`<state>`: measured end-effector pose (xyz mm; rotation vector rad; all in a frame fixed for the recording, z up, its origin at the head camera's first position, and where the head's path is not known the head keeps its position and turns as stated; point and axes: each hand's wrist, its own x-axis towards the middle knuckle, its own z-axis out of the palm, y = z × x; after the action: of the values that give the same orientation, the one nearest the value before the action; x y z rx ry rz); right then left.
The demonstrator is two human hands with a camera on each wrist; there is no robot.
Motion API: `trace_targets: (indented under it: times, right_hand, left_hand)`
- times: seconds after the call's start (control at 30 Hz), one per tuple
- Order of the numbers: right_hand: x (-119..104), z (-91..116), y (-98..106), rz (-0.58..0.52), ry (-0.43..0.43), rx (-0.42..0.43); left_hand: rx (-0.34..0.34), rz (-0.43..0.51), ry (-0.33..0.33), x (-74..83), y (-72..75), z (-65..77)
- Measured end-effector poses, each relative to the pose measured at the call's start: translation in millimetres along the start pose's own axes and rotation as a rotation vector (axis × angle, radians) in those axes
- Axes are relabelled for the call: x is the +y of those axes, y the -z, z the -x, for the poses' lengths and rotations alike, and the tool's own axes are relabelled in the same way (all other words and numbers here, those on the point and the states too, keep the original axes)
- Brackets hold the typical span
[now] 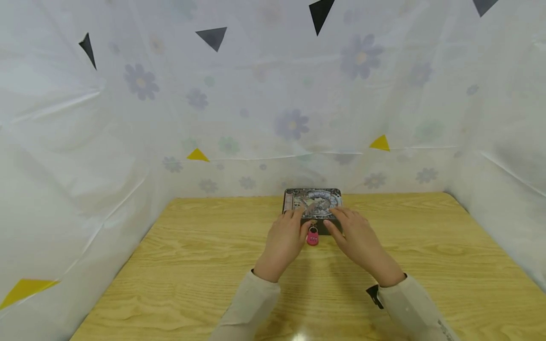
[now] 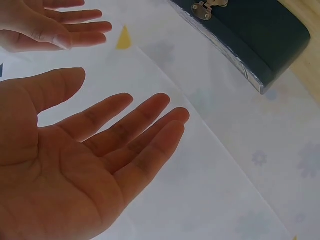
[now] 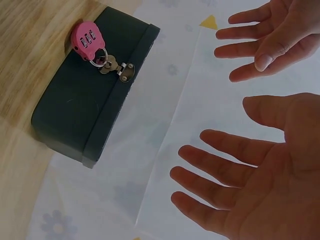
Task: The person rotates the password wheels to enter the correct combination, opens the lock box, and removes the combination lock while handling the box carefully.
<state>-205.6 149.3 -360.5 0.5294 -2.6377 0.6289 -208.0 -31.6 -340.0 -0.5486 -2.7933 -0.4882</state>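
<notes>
Flowered white sheeting (image 1: 256,104) hangs behind a wood-grain table (image 1: 192,265) bearing a dark box (image 1: 316,201)

On the wood-grain worktop (image 1: 204,255) before me: one pattern-topped box (image 1: 313,203); one pink padlock (image 1: 313,237), hanging in front; left hand (image 1: 286,238) and right hand (image 1: 358,237) hover above.

Light wooden table (image 1: 192,265) with wavy grain; a dark box (image 1: 314,208) (its lid closed and patterned) sits toward the far edge, midway across.
</notes>
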Motion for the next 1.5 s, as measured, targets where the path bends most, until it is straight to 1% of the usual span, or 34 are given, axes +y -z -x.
trace_targets:
  times: [0.2, 0.4, 0.63, 0.97, 1.17, 1.33, 1.5]
  right_hand:
    - [2, -2, -6, 0.002, -0.026, -0.034]
    - [3, -3, -9, 0.002, -0.028, -0.063]
    - [6, -4, -13, -0.057, -0.042, -0.067]
    - [10, -7, -16, -0.157, -0.086, -0.17]
    - [11, -10, -19, -0.178, -0.107, -0.22]
    - [13, -11, -26, -0.184, -0.151, -0.263]
    - [13, -12, -35, -0.198, -0.156, -0.255]
  left_hand:
    - [-0.028, -0.029, 0.015, -2.0, -3.5, -2.0]
    - [-0.04, -0.042, 0.02, -3.9, -7.0, -3.1]
    - [-0.064, -0.035, 0.033, -5.9, -11.3, -4.1]
    - [-0.096, -0.01, 0.07, -8.6, -21.0, -7.6]
    - [-0.111, -0.019, 0.088, -10.9, -27.6, -11.4]
    - [-0.119, -0.043, 0.081, -13.2, -33.8, -12.8]
    - [-0.1, -0.049, 0.055, -15.9, -38.1, -14.1]
